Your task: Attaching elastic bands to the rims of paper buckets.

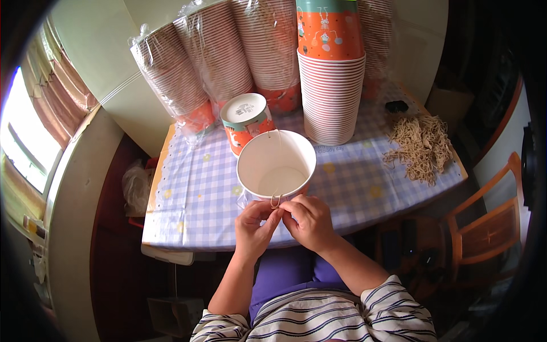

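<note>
A white-lined paper bucket stands with its mouth toward me near the table's front edge. A thin tan cord loops over its near rim, and another bit of cord shows at the far rim. My left hand pinches the cord just outside the near rim. Fingertips of my right hand meet the left ones there, also closed on the cord. The fingers hide the cord's ends. Just behind the bucket, an orange and green paper bucket sits upside down, its pale base upward.
A tall stack of nested paper buckets rises at the back, topped by an orange one. Several plastic-wrapped stacks lean beside it. Tan cords lie heaped at the right of the checked tablecloth. A wooden chair stands to the right.
</note>
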### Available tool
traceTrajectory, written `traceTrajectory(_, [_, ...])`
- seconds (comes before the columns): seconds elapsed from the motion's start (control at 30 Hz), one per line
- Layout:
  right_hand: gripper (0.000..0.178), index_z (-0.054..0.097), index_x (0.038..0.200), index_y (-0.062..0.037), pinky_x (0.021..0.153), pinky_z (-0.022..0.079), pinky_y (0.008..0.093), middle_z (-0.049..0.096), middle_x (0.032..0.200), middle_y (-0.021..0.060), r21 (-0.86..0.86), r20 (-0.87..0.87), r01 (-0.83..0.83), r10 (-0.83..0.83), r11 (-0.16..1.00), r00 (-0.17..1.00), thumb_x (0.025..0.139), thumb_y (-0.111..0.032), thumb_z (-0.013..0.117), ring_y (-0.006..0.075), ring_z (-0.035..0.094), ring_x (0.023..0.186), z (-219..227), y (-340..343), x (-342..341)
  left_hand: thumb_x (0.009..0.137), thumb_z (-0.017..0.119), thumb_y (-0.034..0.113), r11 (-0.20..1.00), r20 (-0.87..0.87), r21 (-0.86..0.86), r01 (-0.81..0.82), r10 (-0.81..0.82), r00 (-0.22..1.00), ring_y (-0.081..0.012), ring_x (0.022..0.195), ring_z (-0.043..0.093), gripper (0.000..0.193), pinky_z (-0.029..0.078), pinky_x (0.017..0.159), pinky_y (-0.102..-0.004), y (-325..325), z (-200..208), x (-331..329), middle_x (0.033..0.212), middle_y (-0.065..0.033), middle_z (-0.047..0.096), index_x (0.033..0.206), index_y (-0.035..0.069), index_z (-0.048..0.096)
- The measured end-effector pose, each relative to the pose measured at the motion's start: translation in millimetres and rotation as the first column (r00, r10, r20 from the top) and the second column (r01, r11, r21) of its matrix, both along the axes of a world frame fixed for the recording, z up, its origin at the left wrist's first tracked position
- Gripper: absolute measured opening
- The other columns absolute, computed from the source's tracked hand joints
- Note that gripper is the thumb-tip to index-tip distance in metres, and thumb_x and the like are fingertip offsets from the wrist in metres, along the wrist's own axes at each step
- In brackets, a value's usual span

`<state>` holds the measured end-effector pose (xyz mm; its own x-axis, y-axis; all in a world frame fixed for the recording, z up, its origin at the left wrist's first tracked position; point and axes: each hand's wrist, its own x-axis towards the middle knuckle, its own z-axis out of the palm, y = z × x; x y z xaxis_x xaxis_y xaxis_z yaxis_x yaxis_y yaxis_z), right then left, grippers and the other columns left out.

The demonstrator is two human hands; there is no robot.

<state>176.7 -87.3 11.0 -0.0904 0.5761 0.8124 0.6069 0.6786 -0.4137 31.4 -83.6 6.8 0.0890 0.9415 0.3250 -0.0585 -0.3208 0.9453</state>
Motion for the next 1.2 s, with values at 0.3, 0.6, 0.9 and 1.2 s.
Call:
traceTrajectory(0.3, [0.025,0.058,0.087,-0.0088,0.056,0.044,0.0348,0.054,0.071,0.0033,0.037,0.037,0.037,-0.039,0.999,0.999,0.067,-0.005,0.071,0.0227,0.056,0.061,-0.1,-0.7,2.2,0.08,0.067,0.001,0.996,-0.181,0.033,-0.085,0.09,0.979,-0.0104,0.07,0.062,0.008,0.05,0.064,-0.022,0.4,5.6,-4.0,0.08,-0.0062,0.064,0.086,-0.003,0.064])
traceTrajectory(0.6, [0.024,0.06,0.083,-0.0104,0.056,0.044,0.0331,0.057,0.073,0.0028,0.018,0.027,0.083,-0.083,0.996,0.996,0.064,-0.002,0.073,0.0221,0.057,0.063,-0.2,-1.4,5.7,0.081,0.065,0.002,0.97,-0.008,-0.243,0.013,-0.015,1.0,-0.0046,0.065,0.055,0.007,0.045,0.06,-0.0183,4.0,21.8,-12.5,0.074,-0.0006,0.062,0.083,-0.004,0.062])
traceTrajectory(0.9, [0.02,0.062,0.084,-0.0102,0.057,0.043,0.0336,0.057,0.075,0.0021,0.022,0.044,0.049,-0.05,0.999,0.998,0.068,-0.003,0.07,0.0214,0.057,0.063,2.5,-1.7,7.2,0.078,0.063,0.001,0.995,-0.14,0.027,-0.096,0.099,0.985,-0.0079,0.066,0.055,0.008,0.044,0.057,-0.0221,0.5,25.5,-15.9,0.077,-0.0028,0.061,0.085,-0.002,0.063])
traceTrajectory(1.2, [0.023,0.063,0.087,-0.0095,0.056,0.042,0.0329,0.056,0.077,0.0021,0.092,0.073,0.038,-0.045,0.995,0.996,0.067,-0.004,0.071,0.0207,0.055,0.062,0.8,-1.4,10.0,0.067,0.065,0.005,0.868,-0.687,0.483,0.12,0.29,0.666,-0.0247,0.067,0.06,0.027,0.048,0.06,-0.0355,-2.0,59.4,-13.6,0.081,-0.0061,0.06,0.093,0.009,0.062])
